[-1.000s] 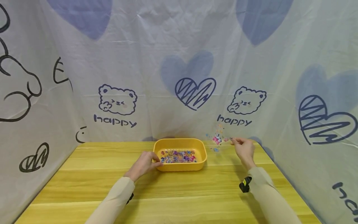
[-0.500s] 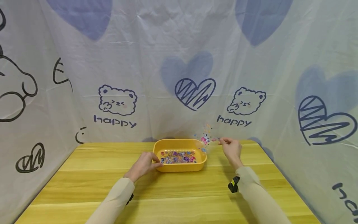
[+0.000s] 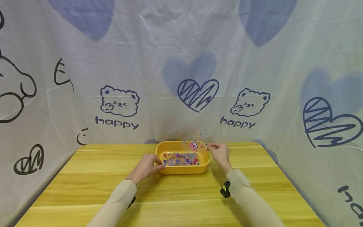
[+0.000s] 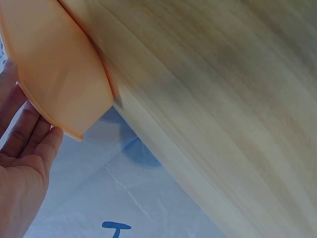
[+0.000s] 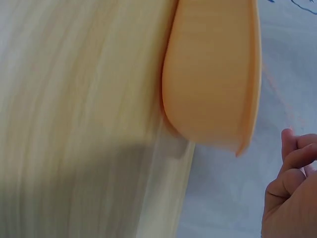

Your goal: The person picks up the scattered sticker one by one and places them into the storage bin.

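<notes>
A yellow rounded plastic box (image 3: pixel 182 170) stands on the table, with many small colourful flower patterns (image 3: pixel 181 159) lying on its floor. My left hand (image 3: pixel 146 165) holds the box's left front corner at the rim; in the left wrist view the fingers (image 4: pixel 29 134) lie along that rim. My right hand (image 3: pixel 219 154) pinches the edge of a see-through piece with coloured flower patterns (image 3: pixel 194 145), probably a clear sticker. It hangs over the box's back right part. In the right wrist view the right hand (image 5: pixel 294 191) has curled fingers beside the box wall, and the piece shows only faintly.
The wood-grain table (image 3: pixel 175 201) reaches back to a white hanging cloth (image 3: pixel 164 113) printed with hearts and bears. Cloth also borders the table on the left and right. A black device (image 3: pixel 225 189) sits at the right wrist.
My right hand has moved left with the see-through flower piece, from right of the yellow box to above its right part. My left hand has stayed at the rim.
</notes>
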